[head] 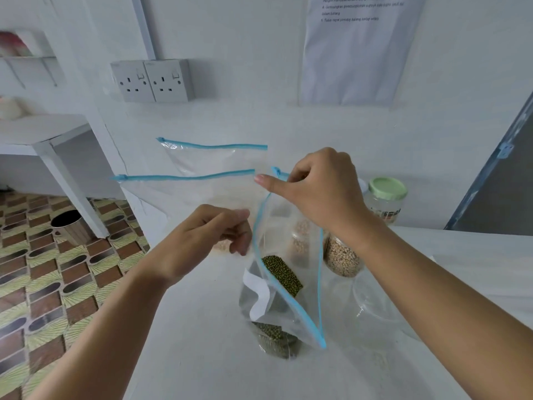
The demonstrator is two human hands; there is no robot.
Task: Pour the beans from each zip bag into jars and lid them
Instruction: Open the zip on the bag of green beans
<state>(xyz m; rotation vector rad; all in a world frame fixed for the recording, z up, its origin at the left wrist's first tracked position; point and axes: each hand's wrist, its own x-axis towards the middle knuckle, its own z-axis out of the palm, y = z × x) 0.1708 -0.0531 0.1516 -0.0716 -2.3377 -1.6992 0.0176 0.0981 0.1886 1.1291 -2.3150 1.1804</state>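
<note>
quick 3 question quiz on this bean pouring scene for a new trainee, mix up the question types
1. True or false: the clear zip bag with the blue zipper, held in both hands, contains red beans.
2. The right hand pinches that bag at: A) its top end by the zipper; B) its bottom corner; C) nowhere.
3. Fill in: the clear jar standing near the wall has a pale ____ lid.

Key: 1 false, the beans are dark green; 2 A; 3 green.
</note>
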